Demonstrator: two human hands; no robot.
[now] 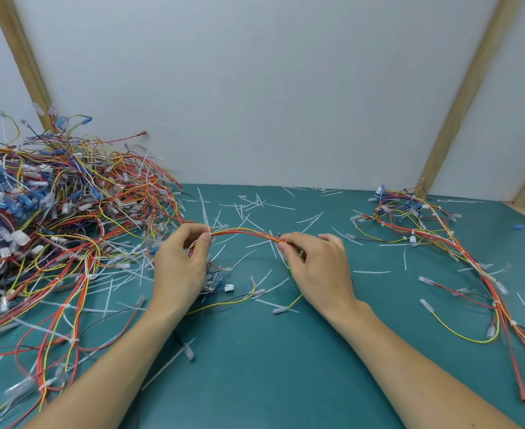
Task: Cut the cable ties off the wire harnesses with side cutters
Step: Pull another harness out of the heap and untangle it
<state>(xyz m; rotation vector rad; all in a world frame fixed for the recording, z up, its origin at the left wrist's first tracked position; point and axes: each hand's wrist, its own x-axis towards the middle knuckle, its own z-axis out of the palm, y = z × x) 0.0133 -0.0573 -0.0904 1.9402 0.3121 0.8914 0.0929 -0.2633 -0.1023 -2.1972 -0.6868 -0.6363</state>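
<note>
- Head view: pale wall panels with slanted wooden battens (459,97) behind; green table (270,351) below, strewn with white cut tie offcuts (248,205).
- Big tangled pile of harnesses (47,205) at the left, reaching the wall. Smaller spread of harnesses (434,230) at the right, trailing toward the near edge.
- Held harness (242,233): a red, orange and yellow bundle arched just above the table, between the two hands. Its loose ends with clear and white connectors (228,287) lie on the table under the left wrist.
- Left hand (180,267): thumb and forefinger pinching one end of the arch.
- Right hand (320,270): fingers curled, pinching the other end. A green sliver (289,267) shows at its palm; could be a cutter handle, cannot tell.
- Side cutters: not plainly seen anywhere.
- No tie visible on the arched span itself.
- Judgement: step in hand is feeling along the bundle for a remaining tie.
- To do it well: keep the span taut, slide the fingers along, turn the bundle so the tie head faces up, slip only the cutter tip under the strap, away from wire insulation.
</note>
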